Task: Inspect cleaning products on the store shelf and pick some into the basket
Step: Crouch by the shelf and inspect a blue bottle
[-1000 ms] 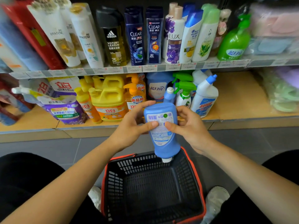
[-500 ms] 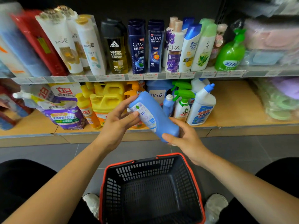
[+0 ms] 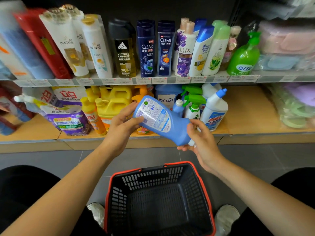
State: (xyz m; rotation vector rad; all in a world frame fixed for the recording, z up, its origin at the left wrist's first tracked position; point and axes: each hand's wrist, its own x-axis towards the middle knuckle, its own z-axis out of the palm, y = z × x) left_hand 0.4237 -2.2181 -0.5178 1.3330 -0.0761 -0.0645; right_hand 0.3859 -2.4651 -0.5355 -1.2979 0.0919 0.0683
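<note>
Blue bottle (image 3: 162,120) now tilted further vs half a sec ago, nearly sideways, back label up, cap end low-right, held above the basket (image 3: 196,178), in front of the lower shelf (image 3: 247,116). Left hand (image 3: 121,128) grips its base; right hand (image 3: 201,142) cups the cap end, fingers loosely curled. Basket empty.

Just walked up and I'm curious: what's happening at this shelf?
A person crouched at a store shelf holds a blue bottle tilted, cap end down. The left hand grips its base and the right hand supports the neck, label facing up. The basket on the floor below holds nothing.
</note>
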